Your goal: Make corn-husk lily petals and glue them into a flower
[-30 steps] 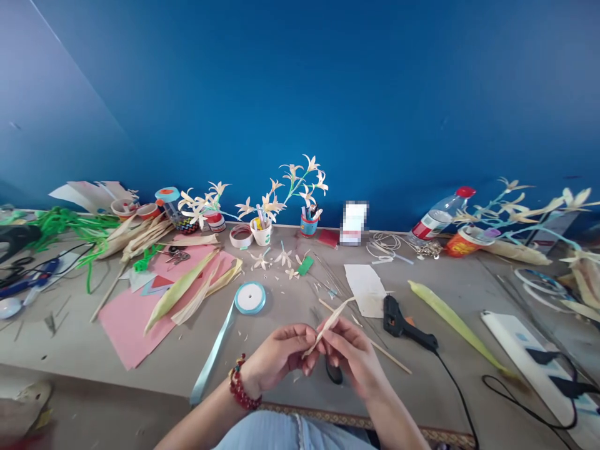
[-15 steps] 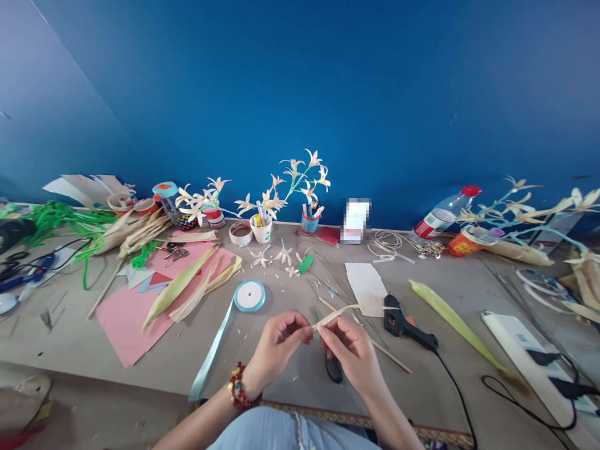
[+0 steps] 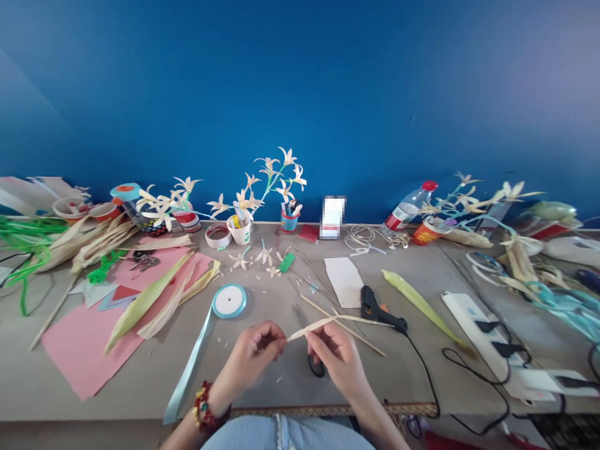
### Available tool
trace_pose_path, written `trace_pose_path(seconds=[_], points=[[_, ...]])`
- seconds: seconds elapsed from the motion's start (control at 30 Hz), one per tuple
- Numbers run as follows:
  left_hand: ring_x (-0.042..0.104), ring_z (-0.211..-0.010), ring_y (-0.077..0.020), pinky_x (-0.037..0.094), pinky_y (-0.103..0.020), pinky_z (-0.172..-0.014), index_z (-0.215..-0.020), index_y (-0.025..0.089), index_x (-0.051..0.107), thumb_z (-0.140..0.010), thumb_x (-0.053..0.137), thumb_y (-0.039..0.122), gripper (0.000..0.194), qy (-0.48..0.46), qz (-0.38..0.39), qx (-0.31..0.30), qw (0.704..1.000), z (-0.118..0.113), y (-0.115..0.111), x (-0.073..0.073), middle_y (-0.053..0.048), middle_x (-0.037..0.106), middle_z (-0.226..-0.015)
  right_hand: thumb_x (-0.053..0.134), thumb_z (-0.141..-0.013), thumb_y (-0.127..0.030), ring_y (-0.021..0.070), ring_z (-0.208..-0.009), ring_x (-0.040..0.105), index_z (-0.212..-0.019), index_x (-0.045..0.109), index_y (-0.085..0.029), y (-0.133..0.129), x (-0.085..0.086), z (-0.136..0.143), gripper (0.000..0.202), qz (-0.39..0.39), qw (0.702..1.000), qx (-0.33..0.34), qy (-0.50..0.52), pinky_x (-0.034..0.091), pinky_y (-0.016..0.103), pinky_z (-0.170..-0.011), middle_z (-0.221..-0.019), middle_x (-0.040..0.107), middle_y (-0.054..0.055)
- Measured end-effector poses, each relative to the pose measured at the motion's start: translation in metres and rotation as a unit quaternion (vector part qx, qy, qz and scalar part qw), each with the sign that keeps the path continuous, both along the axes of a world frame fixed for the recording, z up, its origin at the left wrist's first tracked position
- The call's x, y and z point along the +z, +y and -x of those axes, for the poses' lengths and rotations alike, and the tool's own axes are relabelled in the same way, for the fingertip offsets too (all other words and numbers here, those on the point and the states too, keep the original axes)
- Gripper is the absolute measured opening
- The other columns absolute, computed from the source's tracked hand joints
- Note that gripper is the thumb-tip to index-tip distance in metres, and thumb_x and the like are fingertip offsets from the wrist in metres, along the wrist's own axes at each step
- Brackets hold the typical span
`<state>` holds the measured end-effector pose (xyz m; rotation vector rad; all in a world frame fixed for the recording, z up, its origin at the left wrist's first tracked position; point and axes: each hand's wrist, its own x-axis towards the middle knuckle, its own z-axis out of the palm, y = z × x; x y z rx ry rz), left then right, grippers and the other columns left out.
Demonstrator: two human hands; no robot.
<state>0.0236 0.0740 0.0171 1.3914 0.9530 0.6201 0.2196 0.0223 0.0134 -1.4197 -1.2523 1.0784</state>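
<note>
- Now we pinch a husk strip between both hands: left hand and right hand closed on it.
- Just beyond, a glue gun lies on the table.

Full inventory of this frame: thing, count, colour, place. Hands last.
husk strip: 1, pale cream, pinched between both hands
scissors: 1, black handle, under the hands
glue gun: 1, black, right of the hands
ribbon spool: 1, light blue, left of centre, tail trailing toward the table edge
pink paper: 1 sheet, pink, left
power strip: 1, white, right
water bottle: 1, clear with red cap, lying by the wall
husk flower stems: several, cream, in cups by the wall
table: 1, grey-brown
left hand: beaded bracelet on the wrist, gripping the strip's near end
right hand: gripping the strip
</note>
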Motion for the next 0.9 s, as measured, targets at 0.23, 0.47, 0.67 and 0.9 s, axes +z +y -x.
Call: trace_pose_path(seconds=[0.23,0.47,0.67,0.9], points=[[0.052,-0.060,-0.0118,0.043,-0.024,-0.061,-0.078,0.016,0.062,-0.087,0.066,0.040,0.025,-0.104,0.065,0.067,0.990,0.000,-0.003,-0.003,0.002,0.056,-0.066,0.056,-0.092,-0.036,0.0310,-0.093,0.067,-0.101,0.069,-0.022,-0.019,-0.030,-0.080,0.021,-0.075,0.904,-0.087,-0.413,0.053,0.042,-0.079,-0.102,0.072,0.012],[0.055,-0.060,-0.0116,0.044,-0.024,-0.061,-0.077,0.015,0.063,-0.083,0.071,0.037,0.025,-0.140,0.097,0.062,0.983,-0.008,-0.002,0.005,-0.001,0.062,-0.067,0.045,-0.098,-0.038,0.0254,-0.078,0.068,-0.084,0.059,-0.025,-0.028,-0.047,-0.104,0.023,-0.073,0.916,-0.041,-0.393,0.052,0.035,-0.070,-0.083,0.069,0.006],[0.054,-0.061,-0.0108,0.043,-0.023,-0.061,-0.078,0.015,0.062,-0.083,0.071,0.031,0.019,-0.144,0.082,0.052,0.985,-0.007,-0.001,0.012,0.000,0.063,-0.067,0.050,-0.095,-0.044,0.0220,-0.070,0.069,-0.102,0.059,-0.024,-0.029,-0.036,-0.098,0.022,-0.037,0.971,-0.070,-0.224,0.054,0.029,-0.066,-0.081,0.069,0.005],[0.051,-0.063,-0.0103,0.039,-0.021,-0.060,-0.082,0.015,0.065,-0.084,0.067,0.024,0.010,-0.112,0.034,0.016,0.993,-0.010,-0.003,0.012,0.001,0.060,-0.070,0.044,-0.100,-0.047,0.0127,-0.049,0.046,-0.099,0.063,-0.021,-0.016,0.005,-0.014,0.032,0.027,0.997,0.075,-0.026,0.038,0.023,-0.048,-0.061,0.047,-0.004]])
